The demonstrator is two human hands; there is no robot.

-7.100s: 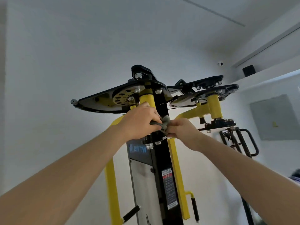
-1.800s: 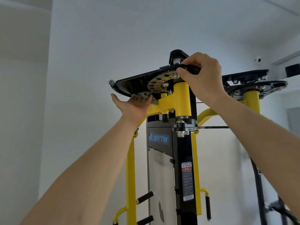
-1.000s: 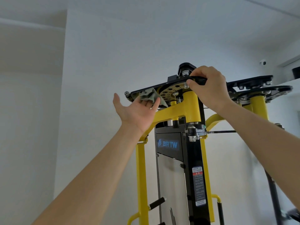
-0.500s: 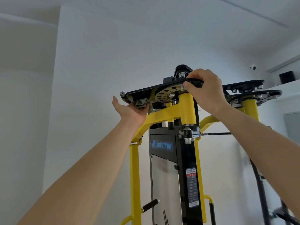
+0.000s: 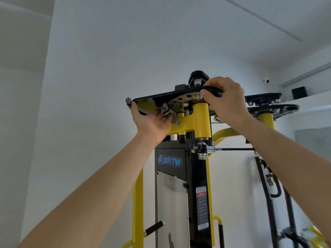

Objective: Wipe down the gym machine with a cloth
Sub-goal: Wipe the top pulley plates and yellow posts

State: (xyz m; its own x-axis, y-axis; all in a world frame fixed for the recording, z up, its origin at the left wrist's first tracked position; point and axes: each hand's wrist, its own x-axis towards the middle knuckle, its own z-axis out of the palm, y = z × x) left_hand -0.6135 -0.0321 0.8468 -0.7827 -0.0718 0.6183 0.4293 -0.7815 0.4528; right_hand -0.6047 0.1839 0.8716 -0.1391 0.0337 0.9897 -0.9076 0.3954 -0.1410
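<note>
arms rise from the bottom corners toward the top of the gym machine (image 5: 172,203). the left hand (image 5: 152,122) is turned palm up under the black plate (image 5: 161,96) at the machine's head, wrist bent back. its thumb lies on the plate's edge at 9 o'clock, just beside a small end bolt (image 5: 128,100). its fingers are curled on the grey cloth (image 5: 167,112), which is bunched and pressed against the plate's underside. a loose tail of the cloth hangs toward 5 o'clock and touches the yellow cross arm (image 5: 180,127).

the right hand (image 5: 225,101) comes in from 4 o'clock, back toward the camera. its fingers are wrapped tight over the plate's rim, at 3 o'clock of the top nut (image 5: 197,85). the yellow post (image 5: 201,120) stands between the two hands, under the perforated disc (image 5: 180,103).

at 6 o'clock of the post, the black column (image 5: 199,172) carries a warning label (image 5: 201,208). a blue brtw logo (image 5: 170,161) sits at its 9 o'clock. a second plate (image 5: 268,108) lies at 3 o'clock of the right hand. a wall camera (image 5: 266,80) and a dark speaker (image 5: 298,92) sit above it.
</note>
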